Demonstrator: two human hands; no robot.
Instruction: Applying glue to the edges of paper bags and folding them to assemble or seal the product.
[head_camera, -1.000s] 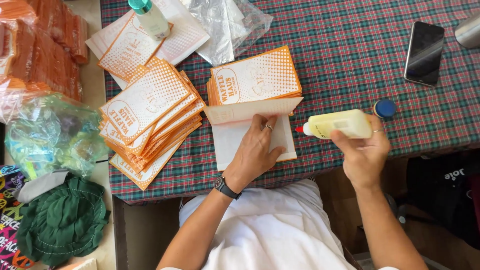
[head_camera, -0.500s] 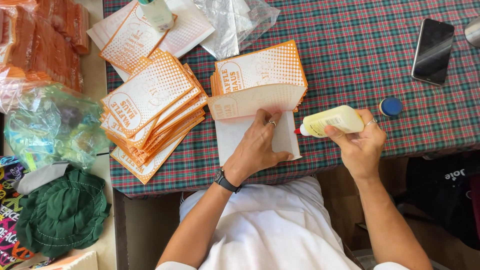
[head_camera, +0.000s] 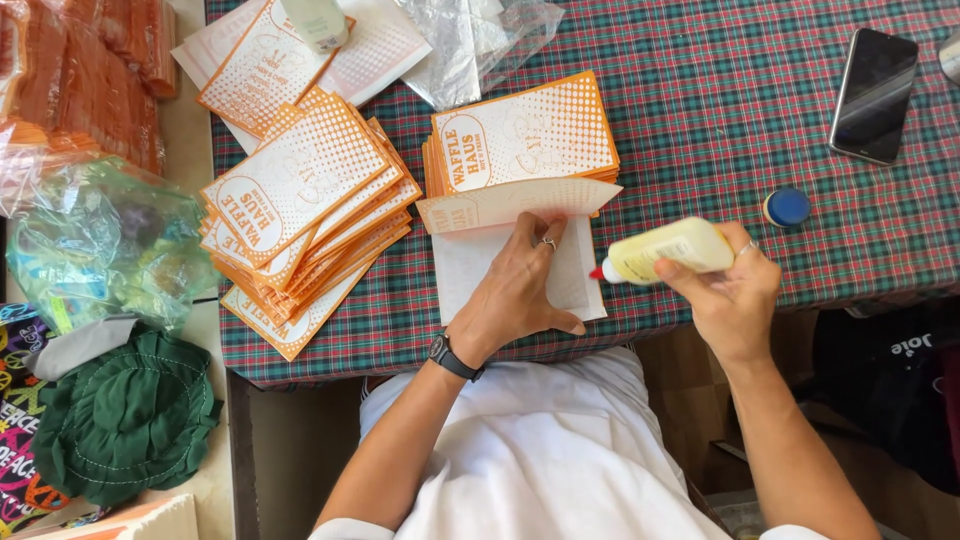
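Note:
My left hand (head_camera: 520, 285) lies flat on a white paper sheet (head_camera: 470, 270) at the near edge of the plaid-covered table (head_camera: 720, 110), fingers spread, holding up a folded orange-printed flap (head_camera: 500, 205). My right hand (head_camera: 725, 290) grips a pale yellow glue bottle (head_camera: 665, 248) held sideways, its red nozzle pointing left at the sheet's right edge. Just behind the flap sits a neat stack of orange-and-white printed paper bags (head_camera: 525, 130). A fanned pile of the same bags (head_camera: 300, 215) lies to the left.
A blue bottle cap (head_camera: 787, 207) rests on the cloth right of the bottle. A black phone (head_camera: 873, 95) lies far right. Clear plastic wrap (head_camera: 480, 40) and more bags sit at the back. Left of the table are packed plastic bags (head_camera: 100, 240) and a green hat (head_camera: 125, 415).
The glue bottle's nozzle has come closer to the sheet's right edge. My left hand has stayed pressed on the sheet and shifted slightly.

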